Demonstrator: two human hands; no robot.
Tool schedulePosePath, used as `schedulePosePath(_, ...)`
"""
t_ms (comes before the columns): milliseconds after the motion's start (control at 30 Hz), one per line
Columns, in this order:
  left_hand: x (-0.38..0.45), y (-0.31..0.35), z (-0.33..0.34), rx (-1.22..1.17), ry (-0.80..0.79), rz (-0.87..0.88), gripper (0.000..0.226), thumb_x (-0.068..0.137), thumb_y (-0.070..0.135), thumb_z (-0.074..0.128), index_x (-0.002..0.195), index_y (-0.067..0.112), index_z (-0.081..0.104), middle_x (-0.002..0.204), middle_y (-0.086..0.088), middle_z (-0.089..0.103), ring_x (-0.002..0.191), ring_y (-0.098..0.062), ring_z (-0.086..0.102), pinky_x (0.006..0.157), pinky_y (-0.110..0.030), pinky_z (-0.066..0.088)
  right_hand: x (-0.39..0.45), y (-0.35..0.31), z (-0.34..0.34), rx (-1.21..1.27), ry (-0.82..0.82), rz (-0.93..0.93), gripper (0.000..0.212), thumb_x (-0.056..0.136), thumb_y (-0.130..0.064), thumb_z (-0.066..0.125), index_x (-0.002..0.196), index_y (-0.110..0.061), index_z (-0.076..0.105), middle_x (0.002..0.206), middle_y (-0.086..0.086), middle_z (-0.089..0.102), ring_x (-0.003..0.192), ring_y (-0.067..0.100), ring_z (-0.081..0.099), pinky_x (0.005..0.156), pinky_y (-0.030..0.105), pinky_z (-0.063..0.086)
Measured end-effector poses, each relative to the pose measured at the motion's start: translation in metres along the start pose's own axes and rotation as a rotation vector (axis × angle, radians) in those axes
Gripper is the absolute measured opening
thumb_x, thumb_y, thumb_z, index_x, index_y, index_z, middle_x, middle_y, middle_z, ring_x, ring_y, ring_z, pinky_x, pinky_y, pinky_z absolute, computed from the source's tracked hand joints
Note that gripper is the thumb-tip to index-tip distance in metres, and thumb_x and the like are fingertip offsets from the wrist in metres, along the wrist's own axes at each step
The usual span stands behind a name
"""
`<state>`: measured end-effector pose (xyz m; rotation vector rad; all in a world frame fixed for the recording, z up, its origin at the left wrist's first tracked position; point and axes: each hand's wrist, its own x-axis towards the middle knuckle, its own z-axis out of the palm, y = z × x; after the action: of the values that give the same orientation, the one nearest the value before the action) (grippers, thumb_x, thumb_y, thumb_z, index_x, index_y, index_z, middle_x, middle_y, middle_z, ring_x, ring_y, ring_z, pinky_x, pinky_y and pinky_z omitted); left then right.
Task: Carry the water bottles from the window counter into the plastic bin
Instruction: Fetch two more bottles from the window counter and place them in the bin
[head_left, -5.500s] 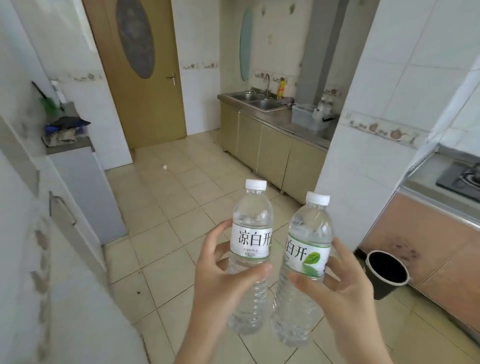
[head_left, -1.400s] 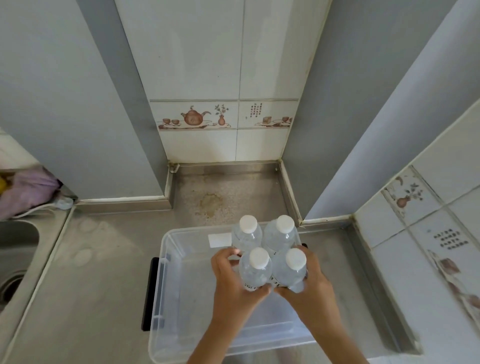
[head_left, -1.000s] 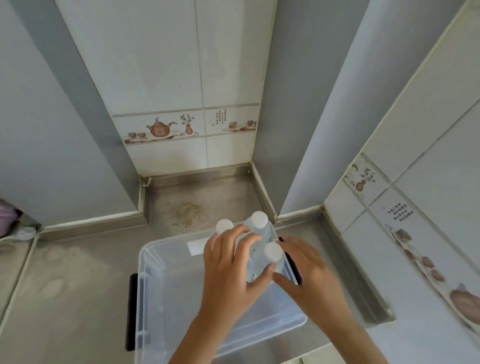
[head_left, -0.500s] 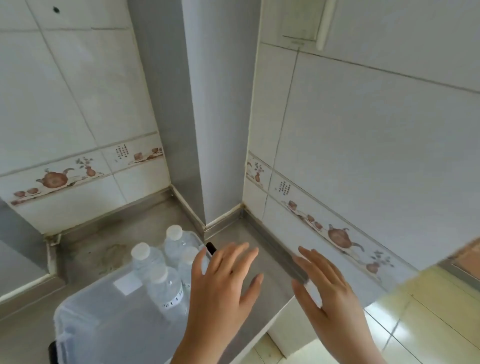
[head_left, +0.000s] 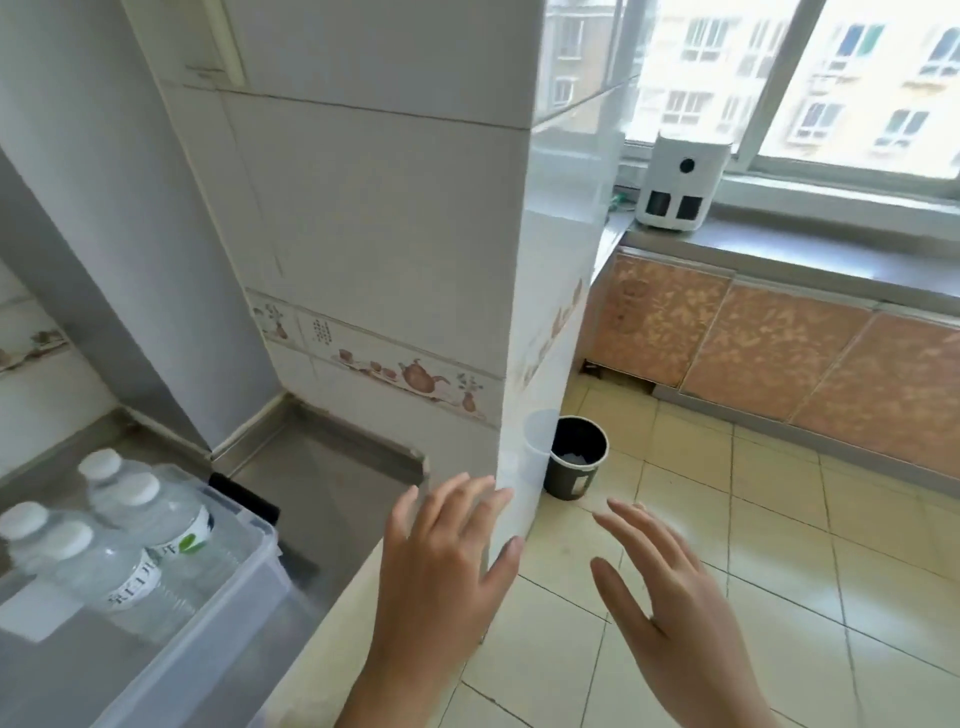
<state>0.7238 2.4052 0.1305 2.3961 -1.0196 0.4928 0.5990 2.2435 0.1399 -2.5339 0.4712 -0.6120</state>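
Several clear water bottles (head_left: 130, 540) with white caps stand upright in the clear plastic bin (head_left: 244, 597) at the lower left, on a steel counter (head_left: 332, 483). My left hand (head_left: 441, 571) is raised in front of the counter's edge, fingers spread, holding nothing. My right hand (head_left: 670, 603) hovers over the floor to the right, also spread and holding nothing. Both hands are clear of the bin. The window counter (head_left: 810, 254) runs along the upper right under the window; no bottles show on the part in view.
A tiled wall corner (head_left: 519, 312) juts out between the bin's counter and the window counter. A black waste bucket (head_left: 576, 457) stands on the tiled floor beside it. A white appliance (head_left: 675, 182) sits on the window counter.
Both hands set the two bottles in the bin, let go and drew back. My view has swung right, from the bin toward the window counter.
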Motion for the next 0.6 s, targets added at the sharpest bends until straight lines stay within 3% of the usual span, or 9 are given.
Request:
schedulePosePath(233,-0.001,0.112,0.027,-0.096,-0.046,0.147,0.043,0.087,0.046,0.050,0.113,0.023,0.074,0.118,0.005,0.072,0.114,-0.018,0.067,0.099,-0.049,0.046,-0.062,0.056,-0.077,-0.088,0.130,0.131,0.050,0.089,-0.047,0.039,0.122,-0.021,0.065,0.134,-0.007,0.058,0.133,0.020,0.045,0.098,0.047,0.047)
schedulePosePath(600,0.060,0.219,0.093,-0.223,-0.119,0.385,0.040,0.086,0.043,0.051,0.113,0.024,0.074,0.119,0.007,0.071,0.117,-0.018,0.065,0.104,-0.042,0.033,-0.071,0.142,-0.149,-0.143,0.293,0.356,0.052,0.088,-0.048,0.035,0.124,-0.024,0.063,0.136,-0.009,0.056,0.134,0.016,0.042,0.101,0.045,0.045)
